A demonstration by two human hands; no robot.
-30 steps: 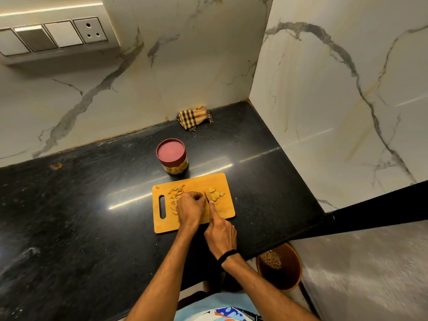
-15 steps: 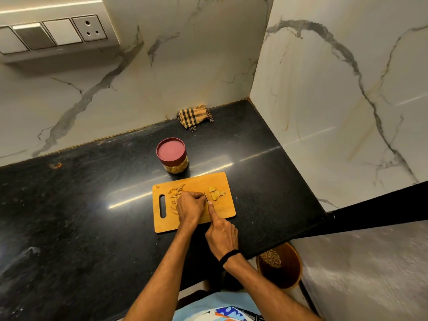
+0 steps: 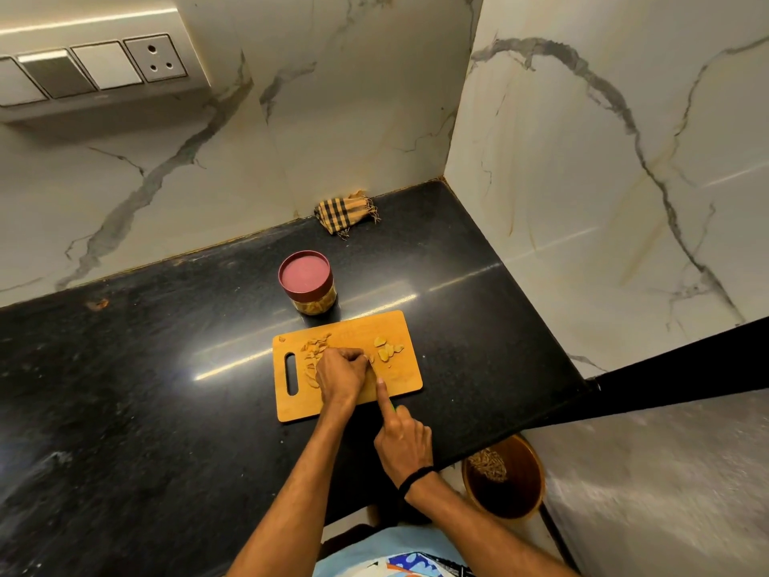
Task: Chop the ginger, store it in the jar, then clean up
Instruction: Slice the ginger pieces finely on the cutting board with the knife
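A wooden cutting board (image 3: 399,326) lies on the black counter. My left hand (image 3: 339,374) is curled over a piece of ginger near the board's middle; the piece itself is mostly hidden. My right hand (image 3: 401,437) grips a knife with a green handle, index finger stretched along the blade, which is largely hidden between my hands. Cut ginger slices (image 3: 388,349) lie to the right of the blade. Ginger peelings (image 3: 314,347) sit left of my left hand. Behind the board stands a jar (image 3: 308,281) with a red lid on it.
A checked cloth (image 3: 343,212) is bunched at the back wall. The black counter (image 3: 145,389) ends at a marble side wall on the right. A brown bin (image 3: 505,476) stands on the floor below the counter's front right corner. A switch panel (image 3: 100,68) sits on the back wall.
Both hands stay at the same spot on the board. The right hand has shifted slightly toward me; the sliced pieces at the right look much the same.
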